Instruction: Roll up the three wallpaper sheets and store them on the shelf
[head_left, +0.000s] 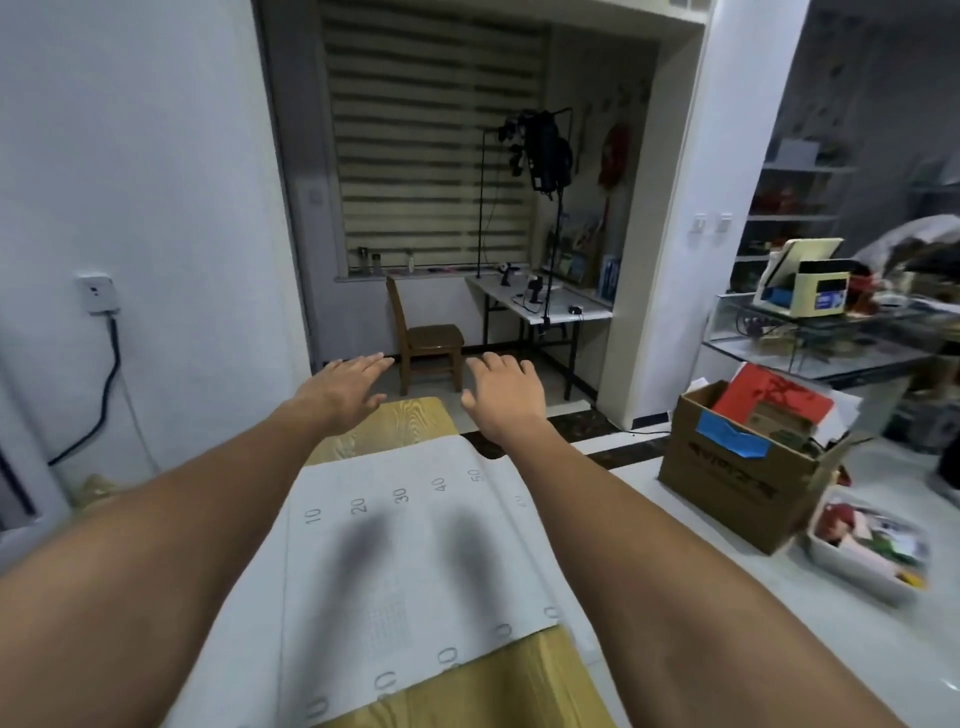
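Rolling has not started, as we judge it. The wallpaper sheets (405, 561) lie flat on the wooden bench (410, 418), printed backing up, below our forearms and reaching forward almost to the hands. A strip of bare bench shows just under the hands.

We hold both hands spread and empty, fingers straight and palms down. The left hand (345, 387) and right hand (501, 392) hover side by side past the far edge of the paper, touching nothing.

The next move, we think, is to bring both hands down onto that far edge and curl it evenly toward us, so the roll stays straight and the layers do not slip apart.

We count two hands and one bench. One sheet is plainly on top. A second edge peeks out below the right hand, and a third sheet we cannot make out.

Far off to the right of the right hand stands a shelf unit (800, 171), which is probably where the rolls go.
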